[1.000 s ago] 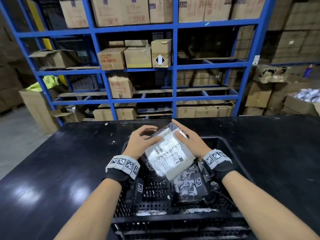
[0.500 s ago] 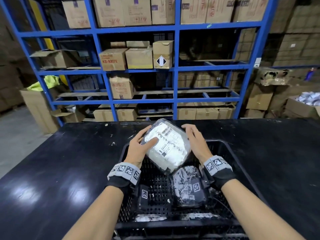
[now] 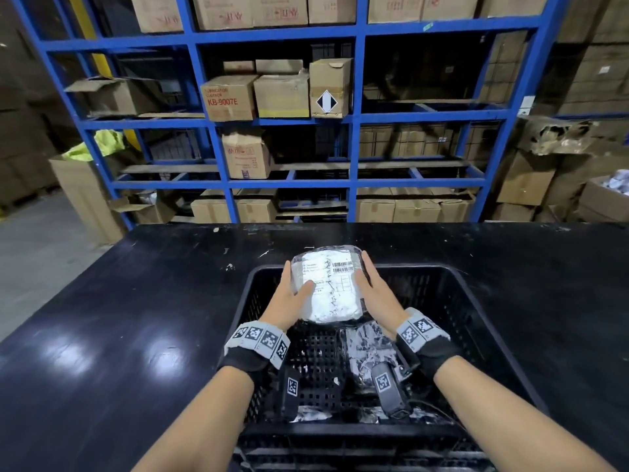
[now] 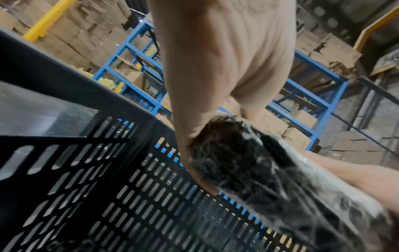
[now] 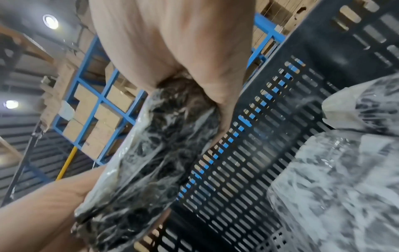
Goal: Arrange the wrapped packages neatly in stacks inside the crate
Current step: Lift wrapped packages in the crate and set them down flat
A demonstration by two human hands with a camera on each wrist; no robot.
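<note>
A clear-wrapped package (image 3: pixel 326 284) with a white barcode label faces up over the far end of the black slotted crate (image 3: pixel 459 301). My left hand (image 3: pixel 294 294) grips its left edge, thumb on the label. My right hand (image 3: pixel 372 287) grips its right edge. In the left wrist view the fingers of the left hand (image 4: pixel 194 153) curl round the package's (image 4: pixel 270 179) dark underside by the crate wall (image 4: pixel 86 170). The right wrist view shows the right hand (image 5: pixel 215 85) curled round the package (image 5: pixel 155 153). Another wrapped package (image 3: pixel 369 349) lies on the crate floor below.
More wrapped packages (image 5: pixel 334 187) lie inside the crate to the right, and flat ones (image 3: pixel 313 412) sit at its near wall. The crate stands on a black table (image 3: pixel 136 318). Blue shelving (image 3: pixel 354 117) with cardboard boxes stands behind.
Both hands have carried the package away from me to the crate's far end, and it has turned from tilted to nearly flat, label up.
</note>
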